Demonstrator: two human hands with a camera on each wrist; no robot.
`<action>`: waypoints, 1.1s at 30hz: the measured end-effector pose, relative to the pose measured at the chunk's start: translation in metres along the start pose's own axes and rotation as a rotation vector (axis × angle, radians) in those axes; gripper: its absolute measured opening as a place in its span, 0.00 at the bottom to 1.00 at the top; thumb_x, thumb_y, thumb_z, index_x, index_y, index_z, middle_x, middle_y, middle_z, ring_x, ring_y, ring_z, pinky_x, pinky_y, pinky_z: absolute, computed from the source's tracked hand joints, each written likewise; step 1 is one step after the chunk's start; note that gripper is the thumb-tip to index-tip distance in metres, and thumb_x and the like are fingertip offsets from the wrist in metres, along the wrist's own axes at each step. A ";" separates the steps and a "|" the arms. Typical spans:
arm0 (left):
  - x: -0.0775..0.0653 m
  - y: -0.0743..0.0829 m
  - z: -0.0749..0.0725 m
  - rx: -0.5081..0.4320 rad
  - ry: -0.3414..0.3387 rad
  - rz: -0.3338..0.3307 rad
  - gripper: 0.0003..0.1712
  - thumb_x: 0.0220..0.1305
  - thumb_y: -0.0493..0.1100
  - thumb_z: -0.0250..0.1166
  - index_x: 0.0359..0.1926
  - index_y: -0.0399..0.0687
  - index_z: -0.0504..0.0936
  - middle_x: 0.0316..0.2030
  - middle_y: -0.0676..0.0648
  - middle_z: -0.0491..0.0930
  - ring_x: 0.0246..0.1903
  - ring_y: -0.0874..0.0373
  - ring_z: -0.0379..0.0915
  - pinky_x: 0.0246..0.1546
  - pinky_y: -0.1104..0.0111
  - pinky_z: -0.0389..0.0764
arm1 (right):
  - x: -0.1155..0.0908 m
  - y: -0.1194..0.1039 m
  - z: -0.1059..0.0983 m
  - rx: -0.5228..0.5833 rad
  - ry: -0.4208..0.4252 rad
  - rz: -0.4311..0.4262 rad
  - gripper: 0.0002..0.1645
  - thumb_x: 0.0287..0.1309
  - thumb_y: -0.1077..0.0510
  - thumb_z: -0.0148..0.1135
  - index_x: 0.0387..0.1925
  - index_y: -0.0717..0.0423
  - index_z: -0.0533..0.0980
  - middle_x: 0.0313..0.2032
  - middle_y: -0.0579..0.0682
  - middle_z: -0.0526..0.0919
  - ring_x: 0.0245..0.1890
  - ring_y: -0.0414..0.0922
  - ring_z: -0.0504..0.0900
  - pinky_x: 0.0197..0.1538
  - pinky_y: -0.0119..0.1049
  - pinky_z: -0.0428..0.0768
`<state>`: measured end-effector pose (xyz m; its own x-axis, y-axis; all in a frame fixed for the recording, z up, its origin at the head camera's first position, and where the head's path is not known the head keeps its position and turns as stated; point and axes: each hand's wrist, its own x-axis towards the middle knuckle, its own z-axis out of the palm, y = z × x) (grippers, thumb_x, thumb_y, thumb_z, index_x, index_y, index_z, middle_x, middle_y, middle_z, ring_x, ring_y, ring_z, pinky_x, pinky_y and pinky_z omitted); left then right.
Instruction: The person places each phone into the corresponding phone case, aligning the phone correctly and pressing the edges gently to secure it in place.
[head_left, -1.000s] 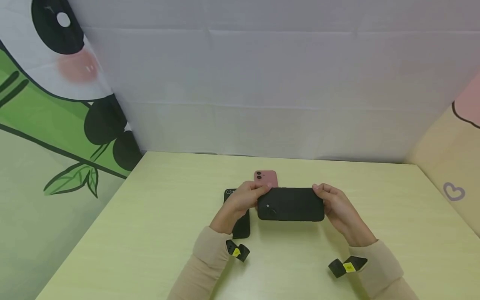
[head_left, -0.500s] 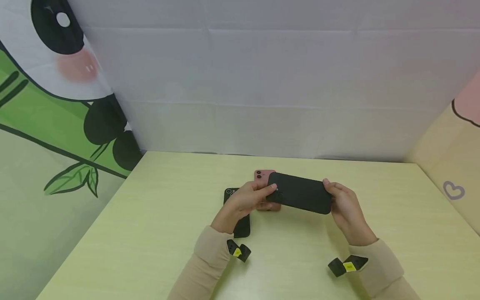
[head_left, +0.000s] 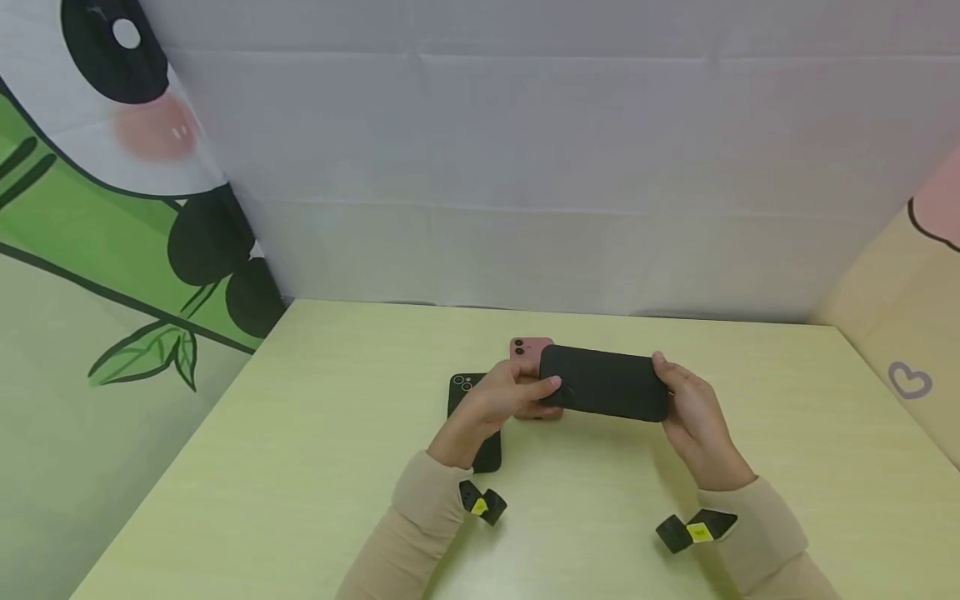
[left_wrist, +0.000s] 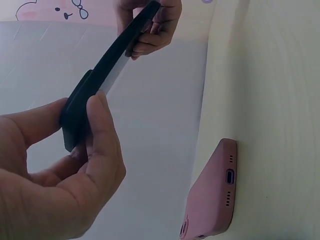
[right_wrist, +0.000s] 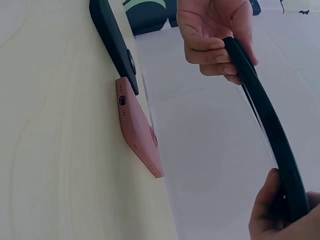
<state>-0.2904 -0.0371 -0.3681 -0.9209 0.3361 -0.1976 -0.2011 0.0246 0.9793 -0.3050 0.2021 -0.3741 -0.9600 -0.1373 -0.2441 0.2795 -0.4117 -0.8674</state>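
A phone in a black case point(head_left: 611, 385) is held up above the table between both hands, back towards the head camera and tilted down to the right. My left hand point(head_left: 497, 400) pinches its camera end, thumb on the back and fingers underneath. At the opposite end my right hand point(head_left: 696, 421) grips it, thumb at the top corner. Seen edge-on in the left wrist view, the black-cased phone point(left_wrist: 107, 62) shows a pale glossy strip along its far face. Behind the left hand lies a pink phone point(head_left: 529, 347), partly covered by the hand and the held phone.
Another black phone point(head_left: 488, 454) lies on the pale yellow table point(head_left: 300, 467), partly hidden under the left forearm. A white sheet point(head_left: 525, 167) stands behind the table's back edge. Cartoon-printed panels point(head_left: 97, 292) flank it. Small black cameras hang at both cuffs.
The black-cased phone has risen, shifted right and tilted, its right end lower; my hands moved slightly right with it. More of the pink phone's lower end shows. Both other phones stay put.
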 end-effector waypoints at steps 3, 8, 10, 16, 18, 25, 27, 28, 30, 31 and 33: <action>0.000 0.000 0.003 -0.010 -0.019 0.014 0.17 0.62 0.34 0.57 0.52 0.30 0.72 0.48 0.33 0.77 0.36 0.58 0.80 0.47 0.54 0.75 | 0.000 -0.001 -0.002 0.005 -0.021 -0.028 0.13 0.59 0.49 0.56 0.23 0.50 0.73 0.41 0.42 0.63 0.39 0.37 0.66 0.41 0.25 0.71; -0.001 -0.001 0.006 0.017 -0.007 0.020 0.16 0.61 0.33 0.58 0.50 0.29 0.72 0.47 0.33 0.77 0.34 0.60 0.78 0.46 0.56 0.77 | 0.001 0.001 -0.004 -0.047 -0.031 -0.062 0.17 0.61 0.48 0.53 0.19 0.49 0.69 0.39 0.41 0.60 0.40 0.38 0.61 0.39 0.27 0.69; -0.002 0.000 0.007 0.028 0.000 0.019 0.16 0.61 0.34 0.58 0.50 0.30 0.72 0.46 0.34 0.78 0.34 0.60 0.78 0.44 0.57 0.78 | 0.001 0.001 -0.004 -0.067 -0.026 -0.078 0.16 0.61 0.48 0.53 0.19 0.48 0.69 0.41 0.41 0.58 0.42 0.39 0.59 0.40 0.27 0.68; -0.001 0.000 0.007 0.049 -0.006 0.022 0.16 0.62 0.34 0.58 0.49 0.29 0.72 0.45 0.33 0.78 0.34 0.59 0.78 0.42 0.61 0.80 | 0.002 0.004 -0.006 -0.065 0.008 -0.081 0.17 0.59 0.48 0.56 0.18 0.47 0.71 0.36 0.41 0.65 0.33 0.38 0.68 0.33 0.27 0.72; 0.000 -0.001 0.007 0.053 -0.004 0.020 0.16 0.62 0.34 0.58 0.49 0.29 0.72 0.45 0.33 0.78 0.34 0.59 0.78 0.41 0.62 0.80 | 0.002 0.004 -0.006 -0.047 0.022 -0.081 0.16 0.58 0.49 0.57 0.17 0.49 0.72 0.31 0.42 0.67 0.27 0.37 0.71 0.30 0.27 0.73; 0.000 -0.001 0.009 0.062 -0.013 0.015 0.17 0.62 0.34 0.57 0.51 0.29 0.71 0.47 0.32 0.77 0.38 0.56 0.79 0.43 0.61 0.79 | 0.002 0.005 -0.006 -0.003 0.056 -0.078 0.17 0.58 0.51 0.58 0.16 0.51 0.73 0.28 0.41 0.69 0.23 0.35 0.72 0.29 0.26 0.74; 0.000 -0.001 0.009 0.063 -0.018 0.013 0.18 0.62 0.34 0.57 0.52 0.29 0.70 0.48 0.32 0.76 0.39 0.55 0.79 0.44 0.61 0.79 | 0.002 0.005 -0.006 0.017 0.061 -0.078 0.17 0.58 0.52 0.57 0.16 0.51 0.73 0.27 0.41 0.69 0.23 0.36 0.72 0.28 0.26 0.74; 0.000 -0.001 0.009 0.066 -0.019 0.010 0.18 0.63 0.34 0.57 0.52 0.29 0.70 0.48 0.32 0.76 0.39 0.56 0.79 0.45 0.60 0.78 | 0.002 0.005 -0.006 0.024 0.066 -0.080 0.17 0.59 0.53 0.57 0.16 0.51 0.73 0.27 0.41 0.70 0.23 0.36 0.73 0.28 0.26 0.74; -0.001 0.000 0.009 0.072 -0.024 0.012 0.18 0.63 0.34 0.56 0.52 0.29 0.70 0.48 0.32 0.76 0.39 0.56 0.79 0.45 0.60 0.78 | 0.002 0.005 -0.005 0.044 0.069 -0.080 0.17 0.59 0.54 0.57 0.16 0.52 0.74 0.27 0.41 0.70 0.23 0.36 0.73 0.28 0.26 0.74; -0.001 0.001 0.009 0.074 -0.027 0.012 0.18 0.63 0.34 0.56 0.52 0.29 0.70 0.48 0.32 0.76 0.38 0.56 0.78 0.45 0.60 0.78 | 0.002 0.005 -0.005 0.055 0.070 -0.080 0.17 0.59 0.54 0.57 0.16 0.52 0.74 0.27 0.41 0.70 0.22 0.36 0.73 0.28 0.26 0.74; -0.002 0.001 0.008 0.075 -0.034 0.012 0.18 0.63 0.34 0.56 0.53 0.29 0.70 0.48 0.32 0.76 0.38 0.57 0.78 0.45 0.60 0.78 | 0.002 0.006 -0.004 0.072 0.078 -0.070 0.17 0.58 0.54 0.58 0.15 0.52 0.74 0.27 0.41 0.70 0.22 0.36 0.73 0.28 0.26 0.74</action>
<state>-0.2863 -0.0298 -0.3664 -0.9108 0.3689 -0.1853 -0.1633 0.0901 0.9824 -0.3057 0.2035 -0.3814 -0.9749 -0.0370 -0.2195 0.2098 -0.4818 -0.8508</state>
